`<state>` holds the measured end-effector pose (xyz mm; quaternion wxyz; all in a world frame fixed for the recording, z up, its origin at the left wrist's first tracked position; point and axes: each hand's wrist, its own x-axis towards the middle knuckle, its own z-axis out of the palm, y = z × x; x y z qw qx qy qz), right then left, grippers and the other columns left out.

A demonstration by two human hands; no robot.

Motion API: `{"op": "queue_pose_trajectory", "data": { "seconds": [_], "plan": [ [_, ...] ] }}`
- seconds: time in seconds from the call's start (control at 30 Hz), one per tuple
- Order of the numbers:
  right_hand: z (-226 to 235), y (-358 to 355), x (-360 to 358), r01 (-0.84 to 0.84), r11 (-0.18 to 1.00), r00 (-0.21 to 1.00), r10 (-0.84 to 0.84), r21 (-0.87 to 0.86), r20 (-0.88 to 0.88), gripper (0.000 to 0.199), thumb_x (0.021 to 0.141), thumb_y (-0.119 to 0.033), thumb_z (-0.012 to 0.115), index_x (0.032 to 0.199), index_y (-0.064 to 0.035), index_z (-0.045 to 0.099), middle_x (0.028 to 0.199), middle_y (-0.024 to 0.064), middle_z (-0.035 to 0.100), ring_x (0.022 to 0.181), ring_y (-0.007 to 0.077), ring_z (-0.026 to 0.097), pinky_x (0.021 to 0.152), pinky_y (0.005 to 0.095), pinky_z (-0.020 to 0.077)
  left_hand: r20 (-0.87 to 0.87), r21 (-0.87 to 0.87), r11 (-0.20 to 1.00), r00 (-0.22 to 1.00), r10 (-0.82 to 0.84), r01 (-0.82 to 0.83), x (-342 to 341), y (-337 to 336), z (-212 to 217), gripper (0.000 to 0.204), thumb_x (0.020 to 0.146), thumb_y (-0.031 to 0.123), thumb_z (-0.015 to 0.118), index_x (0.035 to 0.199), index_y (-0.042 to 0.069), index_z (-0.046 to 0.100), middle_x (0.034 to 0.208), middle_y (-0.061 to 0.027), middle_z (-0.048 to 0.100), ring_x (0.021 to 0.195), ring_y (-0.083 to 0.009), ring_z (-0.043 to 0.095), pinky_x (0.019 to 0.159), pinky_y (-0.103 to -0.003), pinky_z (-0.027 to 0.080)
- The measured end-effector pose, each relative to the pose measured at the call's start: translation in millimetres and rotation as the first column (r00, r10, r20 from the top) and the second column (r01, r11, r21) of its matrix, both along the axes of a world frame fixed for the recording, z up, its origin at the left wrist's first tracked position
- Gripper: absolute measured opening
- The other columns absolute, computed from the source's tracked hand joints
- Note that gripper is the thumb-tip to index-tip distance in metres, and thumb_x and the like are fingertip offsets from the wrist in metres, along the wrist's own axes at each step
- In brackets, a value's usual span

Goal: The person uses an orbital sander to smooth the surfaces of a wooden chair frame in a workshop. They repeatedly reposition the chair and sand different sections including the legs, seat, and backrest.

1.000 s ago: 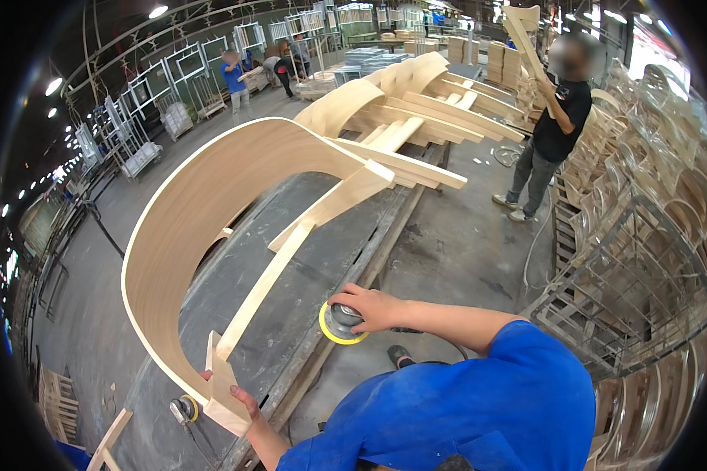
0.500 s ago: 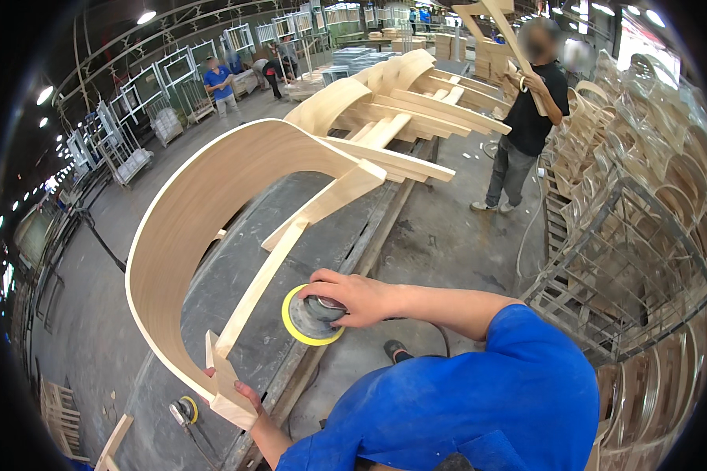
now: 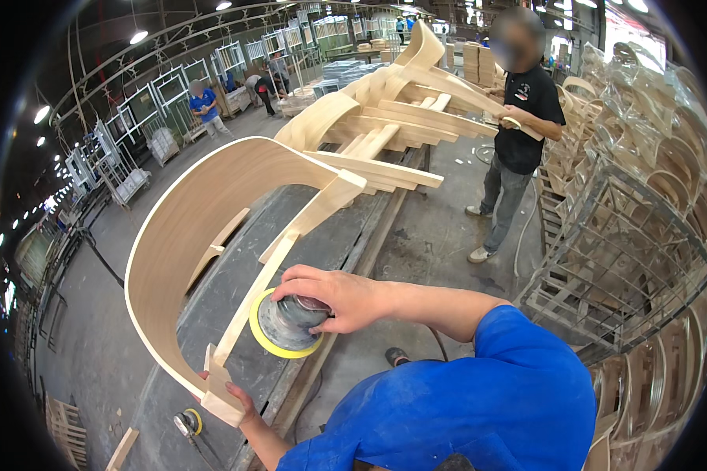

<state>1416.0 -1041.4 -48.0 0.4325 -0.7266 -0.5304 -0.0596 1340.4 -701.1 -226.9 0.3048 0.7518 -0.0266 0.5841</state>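
Observation:
A curved wooden chair frame (image 3: 190,206) stands on the dark worktable (image 3: 247,330), its bent back panel arching to the left and a straight rail (image 3: 257,297) crossing its open side. My left hand (image 3: 232,396) grips the wooden leg (image 3: 222,399) at the frame's near end. My right hand (image 3: 334,298) is wrapped over the top of a round orbital sander (image 3: 291,320) with a yellow-edged pad. The sander is tilted close beside the rail; whether its pad touches the wood I cannot tell.
A second sander (image 3: 187,422) lies on the table near its front. Several similar chair frames (image 3: 369,125) line the far end. A co-worker in a black shirt (image 3: 526,110) holds a wooden frame there. Right of me stand a metal rack (image 3: 617,251) and plastic-wrapped curved wooden parts (image 3: 652,157).
My right hand has moved the sander left, closer to the rail. The chair frame has shifted slightly in view. The co-worker has lowered a wooden frame from upright onto the far row.

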Motion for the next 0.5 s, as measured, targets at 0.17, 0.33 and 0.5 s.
{"op": "queue_pose_trajectory", "data": {
  "seconds": [0.17,0.33,0.5],
  "plan": [
    [9,1,-2,-0.019,0.999,0.999,0.017,0.048,0.037,0.072,0.065,-0.003,0.076,0.128,-0.0114,0.044,0.123,0.0106,0.047,0.107,0.032,0.056,0.088,0.0397,0.0482,0.038,-0.116,0.988,0.995,-0.096,0.099,-4,-8,3,0.053,0.079,0.017,0.056,0.126,-0.003,0.042,0.116,-0.0162,0.049,0.106,-0.0295,0.051,0.094,-0.041,0.041],
    [11,8,-10,-0.037,0.996,0.999,0.035,0.079,0.026,0.073,0.065,-0.005,0.077,0.13,-0.0119,0.046,0.121,0.0119,0.047,0.102,0.0319,0.058,0.085,0.0392,0.0486,-0.034,-0.12,0.992,0.999,-0.037,0.033,-10,-10,-1,0.054,0.079,0.019,0.057,0.126,-0.002,0.042,0.118,-0.0163,0.049,0.108,-0.0295,0.051,0.095,-0.041,0.04],
    [14,17,-20,-0.054,0.996,0.998,0.056,0.066,-0.023,0.076,0.063,-0.008,0.081,0.131,-0.0121,0.047,0.119,0.0139,0.047,0.094,0.0328,0.06,0.08,0.0383,0.0502,-0.067,-0.128,0.992,0.998,-0.003,-0.006,-13,-7,-7,0.054,0.079,0.02,0.057,0.126,-0.002,0.042,0.119,-0.0161,0.048,0.112,-0.0294,0.048,0.096,-0.042,0.038]
  ]
}}
